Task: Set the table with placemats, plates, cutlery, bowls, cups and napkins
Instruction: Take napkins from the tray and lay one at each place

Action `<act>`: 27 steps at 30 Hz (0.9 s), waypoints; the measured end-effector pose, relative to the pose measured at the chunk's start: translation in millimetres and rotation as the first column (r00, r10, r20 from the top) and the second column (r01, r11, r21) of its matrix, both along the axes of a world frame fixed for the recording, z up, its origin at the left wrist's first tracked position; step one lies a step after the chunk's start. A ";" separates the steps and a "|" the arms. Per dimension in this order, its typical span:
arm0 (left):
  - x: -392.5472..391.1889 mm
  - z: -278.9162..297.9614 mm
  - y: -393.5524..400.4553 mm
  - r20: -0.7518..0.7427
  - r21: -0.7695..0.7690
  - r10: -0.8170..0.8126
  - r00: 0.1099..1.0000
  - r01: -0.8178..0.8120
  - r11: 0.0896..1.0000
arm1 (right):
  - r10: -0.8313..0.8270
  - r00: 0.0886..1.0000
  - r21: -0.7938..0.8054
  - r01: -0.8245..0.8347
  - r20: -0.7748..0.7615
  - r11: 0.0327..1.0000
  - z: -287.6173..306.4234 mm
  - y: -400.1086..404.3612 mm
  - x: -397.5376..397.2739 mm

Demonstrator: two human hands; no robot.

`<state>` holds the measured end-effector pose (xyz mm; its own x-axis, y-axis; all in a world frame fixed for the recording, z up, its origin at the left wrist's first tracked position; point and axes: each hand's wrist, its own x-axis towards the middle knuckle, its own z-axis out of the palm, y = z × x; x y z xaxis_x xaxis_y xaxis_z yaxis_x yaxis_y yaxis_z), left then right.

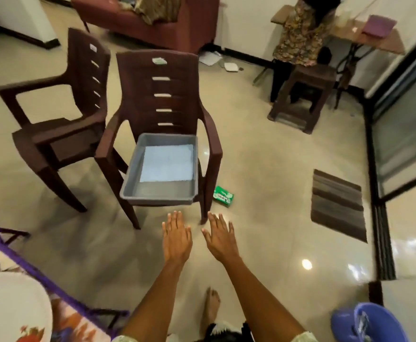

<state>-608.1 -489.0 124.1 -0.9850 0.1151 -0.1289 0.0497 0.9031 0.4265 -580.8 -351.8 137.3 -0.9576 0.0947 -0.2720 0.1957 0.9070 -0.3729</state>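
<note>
Two brown plastic chairs fill the upper left of the frame, standing on a glossy tiled floor (263,169). The left chair (61,114) is turned sideways; the nearer chair (162,95) faces the camera, and its seat carries a grey tray (128,183). Inside the tray lies a pale blue napkin (166,163), flat against the far side, with bare tray floor showing nearer the camera.

At the top centre stands a maroon sofa (177,25) with cloth heaped on it. In the upper right a person in a patterned dress (300,33) stands at a brown desk (379,40) bearing a purple item, with a brown stool (303,99) just in front. A glass door with a dark frame (374,169) runs down the right edge. A striped brown mat (337,206) lies on the floor at centre right.

In the lower left corner a desk shows a floral placemat with a purple border (29,265), and a white plate (9,307) rests on it. A blue plastic thing (367,322), blurred, sits in the lower right corner.

Both forearms reach up from the bottom centre. The left hand (176,236) and right hand (220,234) hover side by side just below the tray, palms down, fingers straight and slightly spread; neither grip holds anything. A bare foot (211,307) shows between the arms. A small green packet (223,195) lies on the floor beside the near chair's leg.
</note>
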 end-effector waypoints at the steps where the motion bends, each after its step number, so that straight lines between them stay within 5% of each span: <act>1: -23.6 -0.7 6.6 -0.013 -0.006 0.021 1.000 -0.021 1.000 | 0.041 0.999 0.001 -0.041 -0.013 0.999 0.3 3.6 -28.4; 13: -242.3 -29.8 10.2 0.030 -0.026 0.147 0.989 -0.146 0.989 | 0.237 0.971 -0.026 -0.236 0.016 0.971 -36.7 7.5 -258.6; 27: -462.8 -204.7 -79.4 0.227 -0.215 0.157 0.961 -0.107 0.971 | 0.249 0.927 0.038 -0.270 0.281 0.962 -186.3 4.1 -495.1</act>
<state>-1070.9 -568.4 -80.7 -0.9265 -0.0661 -0.3703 -0.1574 0.9623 0.2219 -1075.9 -347.7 -49.0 -0.8421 -0.1165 -0.5267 0.0341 0.9629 -0.2676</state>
